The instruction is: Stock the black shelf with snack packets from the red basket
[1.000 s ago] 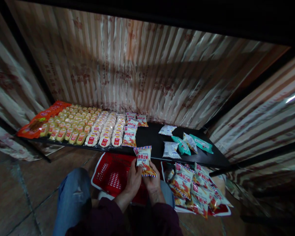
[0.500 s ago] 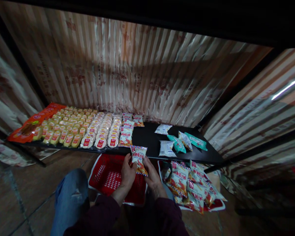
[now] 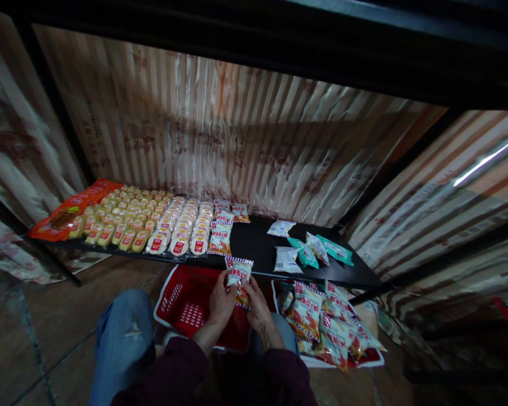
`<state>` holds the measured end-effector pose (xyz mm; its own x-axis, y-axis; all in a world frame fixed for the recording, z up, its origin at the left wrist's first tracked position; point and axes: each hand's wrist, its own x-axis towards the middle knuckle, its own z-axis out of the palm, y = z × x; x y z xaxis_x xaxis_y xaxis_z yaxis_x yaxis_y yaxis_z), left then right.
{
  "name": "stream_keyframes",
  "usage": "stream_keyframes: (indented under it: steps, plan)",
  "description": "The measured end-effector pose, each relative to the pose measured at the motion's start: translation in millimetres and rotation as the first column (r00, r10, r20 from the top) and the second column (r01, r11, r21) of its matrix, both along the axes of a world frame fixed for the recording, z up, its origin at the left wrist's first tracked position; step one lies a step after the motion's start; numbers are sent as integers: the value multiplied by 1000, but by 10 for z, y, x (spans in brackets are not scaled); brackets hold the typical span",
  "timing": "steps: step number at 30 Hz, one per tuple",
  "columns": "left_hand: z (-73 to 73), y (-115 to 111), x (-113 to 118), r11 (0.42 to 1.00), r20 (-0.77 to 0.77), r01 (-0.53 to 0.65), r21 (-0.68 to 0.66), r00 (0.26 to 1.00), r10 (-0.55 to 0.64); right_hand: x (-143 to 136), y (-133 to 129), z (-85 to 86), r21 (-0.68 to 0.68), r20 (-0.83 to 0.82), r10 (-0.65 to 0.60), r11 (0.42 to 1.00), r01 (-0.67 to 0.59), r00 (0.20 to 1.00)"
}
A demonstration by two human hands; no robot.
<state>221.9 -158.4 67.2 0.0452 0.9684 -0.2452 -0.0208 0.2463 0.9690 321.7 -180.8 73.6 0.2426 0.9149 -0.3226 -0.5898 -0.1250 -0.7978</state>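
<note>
Between my two hands is a white, red and orange snack bag [image 3: 239,270] with striped ends, held upright in front of the shelf's front edge. My left hand [image 3: 222,300] grips its left side, thumb on the front. On its lower right, my right hand [image 3: 256,304] is closed on the same bag. Just beyond, similar snack bags [image 3: 220,237] stand in a short column on the black shelf [image 3: 254,239]. Below my hands is a red plastic basket [image 3: 190,290], its inside partly hidden by my arms. To the right, a second basket [image 3: 359,361] is heaped with matching snack bags [image 3: 307,307].
Rows of round wrapped cakes [image 3: 180,243], yellow wrapped cakes [image 3: 127,239] and an orange packet [image 3: 74,208] fill the shelf's left side. Silver-white packets [image 3: 287,259] and teal packets [image 3: 334,250] lie at right. A dark upper shelf [image 3: 254,67] overhangs; black posts [image 3: 55,96] frame the sides.
My right hand has moved in closer, its fingers now over the lower front of the snack bag. The view has tilted slightly upward. Shelf goods stay as they were.
</note>
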Motion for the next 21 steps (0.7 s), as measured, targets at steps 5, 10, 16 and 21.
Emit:
stream_keyframes:
  steps: [5,10,16,21]
  plan:
    - [54,-58,44,994,-67,18,106,998,-11,41,-45,114,35,31,-1,999,0,1000]
    - [65,-53,104,988,-115,40,146,993,-23,98,-34,153,56,35,-11,998,9,999]
    - [-14,13,209,996,-73,62,66,996,-58,219,-11,54,46,35,-48,998,47,998]
    - [-140,31,287,997,38,73,12,997,-73,344,-7,-21,21,17,-44,999,44,999]
